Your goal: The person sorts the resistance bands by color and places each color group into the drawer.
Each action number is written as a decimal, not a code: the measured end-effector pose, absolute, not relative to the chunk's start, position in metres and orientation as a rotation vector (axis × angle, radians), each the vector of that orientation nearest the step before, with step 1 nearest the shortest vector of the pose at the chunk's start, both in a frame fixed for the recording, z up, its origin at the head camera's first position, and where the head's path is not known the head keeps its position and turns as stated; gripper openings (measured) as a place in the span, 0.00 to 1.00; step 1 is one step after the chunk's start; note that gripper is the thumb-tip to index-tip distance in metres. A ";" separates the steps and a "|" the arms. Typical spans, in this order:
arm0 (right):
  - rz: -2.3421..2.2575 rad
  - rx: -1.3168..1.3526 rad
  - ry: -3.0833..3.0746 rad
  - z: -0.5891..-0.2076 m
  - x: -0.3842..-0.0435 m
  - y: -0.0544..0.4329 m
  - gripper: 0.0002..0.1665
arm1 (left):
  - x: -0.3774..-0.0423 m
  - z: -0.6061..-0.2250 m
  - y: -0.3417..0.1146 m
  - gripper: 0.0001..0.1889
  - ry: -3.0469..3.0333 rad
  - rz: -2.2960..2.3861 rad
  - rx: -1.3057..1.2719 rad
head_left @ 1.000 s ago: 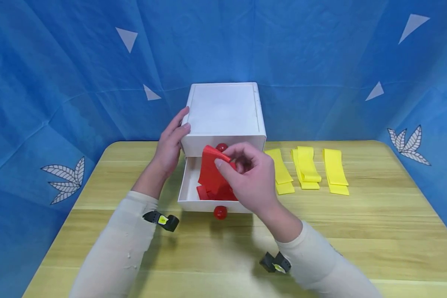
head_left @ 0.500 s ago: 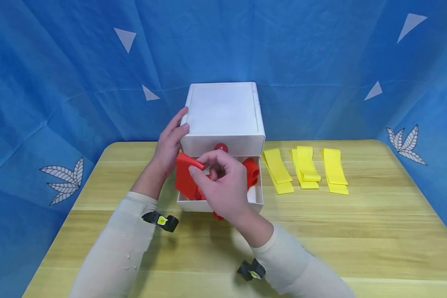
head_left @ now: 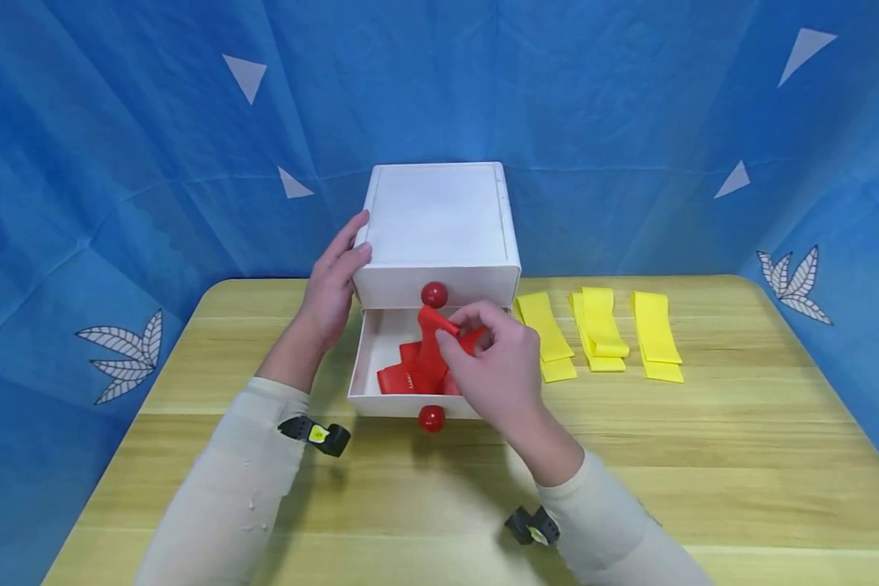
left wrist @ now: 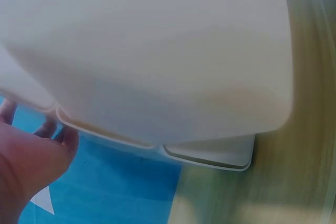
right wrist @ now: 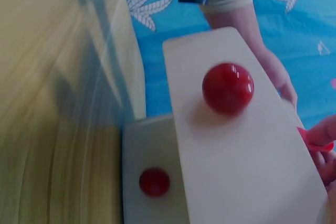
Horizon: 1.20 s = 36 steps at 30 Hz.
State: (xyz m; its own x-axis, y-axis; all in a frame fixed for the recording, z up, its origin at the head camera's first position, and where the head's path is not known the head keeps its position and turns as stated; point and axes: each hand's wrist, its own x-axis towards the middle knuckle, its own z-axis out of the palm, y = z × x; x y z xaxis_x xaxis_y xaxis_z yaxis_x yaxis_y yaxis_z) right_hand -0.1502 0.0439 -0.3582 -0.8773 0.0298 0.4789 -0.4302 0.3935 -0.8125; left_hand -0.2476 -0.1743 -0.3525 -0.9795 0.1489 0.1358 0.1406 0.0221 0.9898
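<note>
"Blue cloth (head_left: pixel 439 81) hangs behind the white drawer box (head_left: pixel 435 216); where's the red ribbon (head_left: pixel 432 346)?"

"Over the box's bottom drawer (head_left: pixel 388 406), pinched in the right hand (head_left: pixel 500 366); the left hand (head_left: pixel 331 289) touches the box's left side, fingers apart."

Bright light, soft shadows, glinting knob (right wrist: pixel 228 88)

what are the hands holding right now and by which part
The right hand pinches a red strip by its upper end; the left hand just rests against the white cabinet.
</note>
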 end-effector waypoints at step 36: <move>1.314 0.207 -2.297 -0.370 -0.131 0.099 0.08 | -0.247 -0.353 -0.173 0.31 2.231 2.176 0.315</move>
State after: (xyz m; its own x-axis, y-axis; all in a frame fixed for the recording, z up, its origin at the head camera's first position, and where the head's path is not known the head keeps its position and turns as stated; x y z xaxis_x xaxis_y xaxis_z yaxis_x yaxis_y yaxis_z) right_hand -0.1312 0.0989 -0.3704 -0.8719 0.1050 0.4782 -0.3589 0.5272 -0.7702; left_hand -0.2472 -0.1733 -0.3534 -0.9798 0.1495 0.1329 0.1366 0.0148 0.9905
